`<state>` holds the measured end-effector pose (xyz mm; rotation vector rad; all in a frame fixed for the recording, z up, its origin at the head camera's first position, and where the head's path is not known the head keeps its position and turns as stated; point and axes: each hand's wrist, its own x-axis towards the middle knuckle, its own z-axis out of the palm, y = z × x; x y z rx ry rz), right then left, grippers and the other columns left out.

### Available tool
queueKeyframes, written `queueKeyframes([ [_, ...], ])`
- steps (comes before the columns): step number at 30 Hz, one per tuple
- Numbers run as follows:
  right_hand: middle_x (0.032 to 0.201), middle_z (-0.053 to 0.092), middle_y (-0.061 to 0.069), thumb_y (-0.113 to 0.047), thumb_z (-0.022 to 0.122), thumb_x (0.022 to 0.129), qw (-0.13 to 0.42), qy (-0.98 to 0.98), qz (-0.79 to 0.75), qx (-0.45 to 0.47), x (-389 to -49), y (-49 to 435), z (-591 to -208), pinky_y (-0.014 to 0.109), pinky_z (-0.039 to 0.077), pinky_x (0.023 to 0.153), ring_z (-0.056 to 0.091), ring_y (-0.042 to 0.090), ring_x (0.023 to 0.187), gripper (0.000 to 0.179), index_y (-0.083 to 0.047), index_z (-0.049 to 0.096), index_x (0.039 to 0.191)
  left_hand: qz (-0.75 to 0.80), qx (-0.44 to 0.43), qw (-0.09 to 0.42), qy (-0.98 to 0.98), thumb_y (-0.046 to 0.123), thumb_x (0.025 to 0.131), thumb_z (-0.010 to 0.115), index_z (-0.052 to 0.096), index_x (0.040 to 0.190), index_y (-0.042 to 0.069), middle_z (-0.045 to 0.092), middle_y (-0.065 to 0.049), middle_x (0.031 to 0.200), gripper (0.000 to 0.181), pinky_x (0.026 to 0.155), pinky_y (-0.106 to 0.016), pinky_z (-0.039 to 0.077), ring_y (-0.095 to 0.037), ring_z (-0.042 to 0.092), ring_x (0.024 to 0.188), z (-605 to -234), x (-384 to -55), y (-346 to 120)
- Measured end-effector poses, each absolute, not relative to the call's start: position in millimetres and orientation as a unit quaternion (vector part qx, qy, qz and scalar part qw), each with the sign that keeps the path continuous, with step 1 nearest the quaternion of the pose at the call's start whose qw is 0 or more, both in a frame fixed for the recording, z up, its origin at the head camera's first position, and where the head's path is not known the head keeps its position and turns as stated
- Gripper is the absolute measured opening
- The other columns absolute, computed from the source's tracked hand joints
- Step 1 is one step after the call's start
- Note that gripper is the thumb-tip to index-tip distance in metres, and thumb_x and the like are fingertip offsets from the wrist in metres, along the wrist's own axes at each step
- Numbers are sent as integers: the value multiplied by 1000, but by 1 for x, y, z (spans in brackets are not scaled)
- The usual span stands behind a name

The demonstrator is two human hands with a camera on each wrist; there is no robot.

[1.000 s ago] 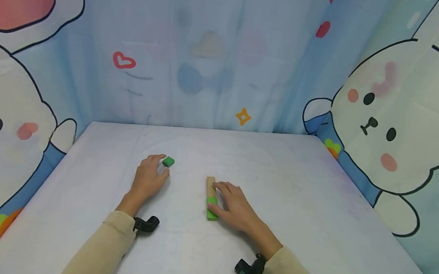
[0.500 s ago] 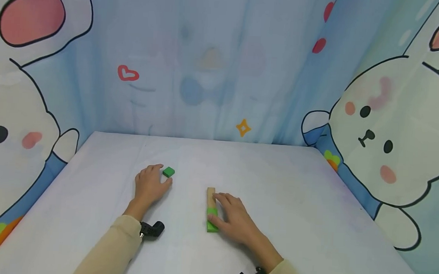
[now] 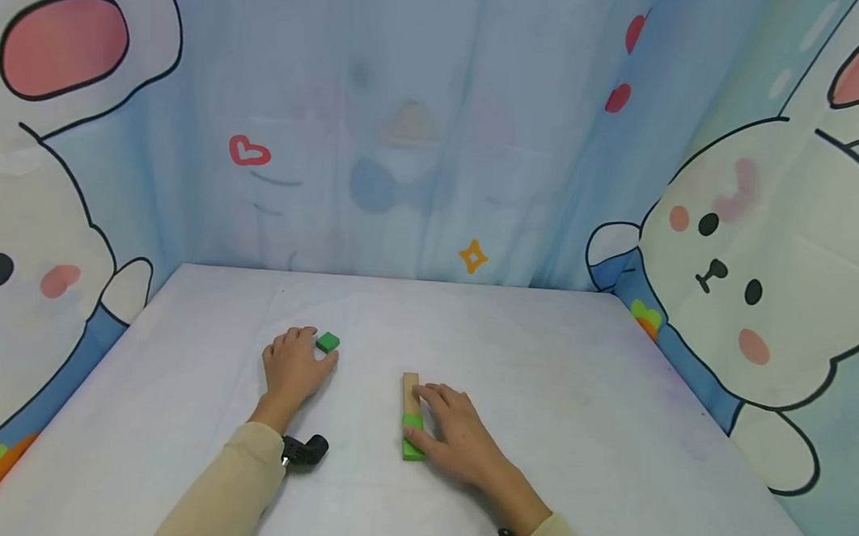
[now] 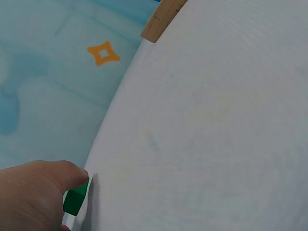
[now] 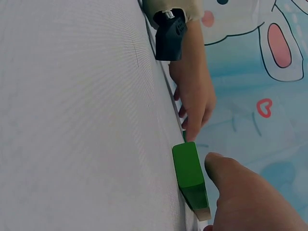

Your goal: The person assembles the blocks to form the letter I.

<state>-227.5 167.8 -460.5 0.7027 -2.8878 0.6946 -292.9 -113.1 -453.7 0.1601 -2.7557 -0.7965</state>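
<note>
A small green block (image 3: 327,342) lies on the white table, between the thumb and fingertips of my left hand (image 3: 294,372). In the left wrist view the left thumb partly covers the green block (image 4: 75,199); whether it touches is hard to tell. Nearer the middle sits a narrow strip of blocks, with a natural wood part (image 3: 411,388) at the far end and a green part (image 3: 412,441) at the near end. My right hand (image 3: 460,437) is spread along the strip's right side. In the right wrist view a narrow gap separates the thumb from the green end (image 5: 187,166).
The white table (image 3: 575,405) extends around both hands. Behind it hangs a blue curtain (image 3: 294,212) with printed rabbits, a heart and a star. Black wrist cameras (image 3: 306,450) sit at both cuffs.
The head view has tilted, so the scene sits lower. My left hand has shifted slightly around the small green block, its thumb farther forward. Blocks and right hand hold their places.
</note>
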Motion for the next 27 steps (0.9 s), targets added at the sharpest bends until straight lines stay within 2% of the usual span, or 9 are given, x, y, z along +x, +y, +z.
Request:
queueKeyframes([
  [10,151,52,10,-53,62,99,47,-948,214,232,-227,167,-460,56,42,116,47,35,141,64,-19,51,151,-263,61,151,-951,37,96,68,65,132,1,59,-24,138,51,109,-65,36,-46,52,129,-455,-297,-112],
  [16,152,52,11,-53,62,99,48,-948,210,233,-227,167,-460,59,35,121,45,36,144,64,-18,51,151,-257,68,154,-952,34,96,69,68,126,2,61,-22,135,44,108,-64,38,-45,54,126,-456,-298,-111],
  [24,153,51,12,-52,61,99,46,-949,206,233,-227,167,-461,59,28,125,43,37,147,63,-18,52,151,-252,71,154,-953,31,97,68,68,126,2,62,-22,134,42,107,-63,39,-44,54,125,-456,-298,-111],
  [27,154,51,12,-54,60,100,39,-951,209,226,-226,167,-462,60,29,124,43,37,147,63,-19,52,151,-254,71,154,-952,31,96,69,69,126,1,62,-23,134,42,107,-63,39,-44,54,125,-457,-297,-110],
])
